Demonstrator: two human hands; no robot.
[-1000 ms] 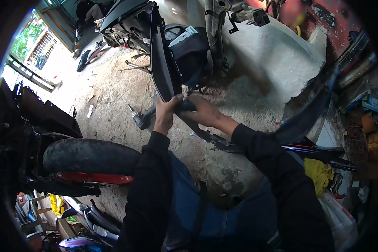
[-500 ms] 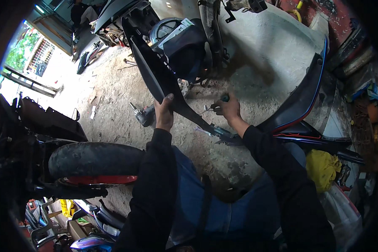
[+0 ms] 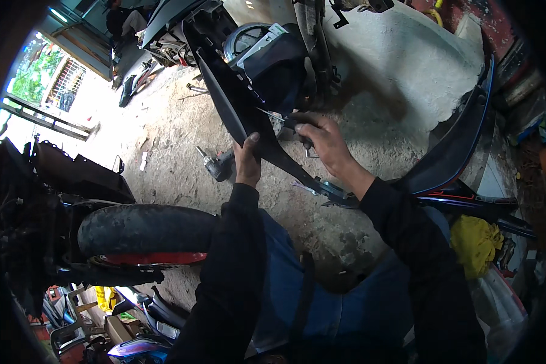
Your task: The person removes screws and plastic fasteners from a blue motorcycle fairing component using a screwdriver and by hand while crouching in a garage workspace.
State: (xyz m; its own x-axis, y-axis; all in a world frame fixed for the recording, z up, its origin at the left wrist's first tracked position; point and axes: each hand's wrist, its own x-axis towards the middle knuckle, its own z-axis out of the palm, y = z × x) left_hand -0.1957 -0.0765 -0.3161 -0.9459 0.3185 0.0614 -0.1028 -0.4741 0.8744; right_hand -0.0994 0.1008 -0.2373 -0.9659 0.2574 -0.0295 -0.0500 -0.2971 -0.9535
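A long black plastic motorcycle panel point(image 3: 224, 100) slants across the middle, with my left hand point(image 3: 247, 159) closed around its near edge, thumb on top. My right hand point(image 3: 329, 144) grips the dark handle of a screwdriver point(image 3: 272, 114). Its thin metal shaft points left, with the tip at the panel's inner side; whether it touches a fastener I cannot tell. The panel's narrow lower end runs toward a small greenish fitting point(image 3: 333, 189). A larger curved dark panel with blue and red edging point(image 3: 446, 155) lies to the right.
A pistol-shaped power tool point(image 3: 217, 164) lies on the concrete floor left of my left hand. A tyre with a red rim point(image 3: 145, 233) stands at left. A yellow cloth point(image 3: 476, 242) lies at right. Motorcycle parts point(image 3: 279, 64) stand ahead; a person point(image 3: 124, 21) sits far back.
My right hand has moved up and left, bringing the screwdriver from beside the panel's narrow end to its inner side. My left hand still holds the panel. The view has shifted slightly.
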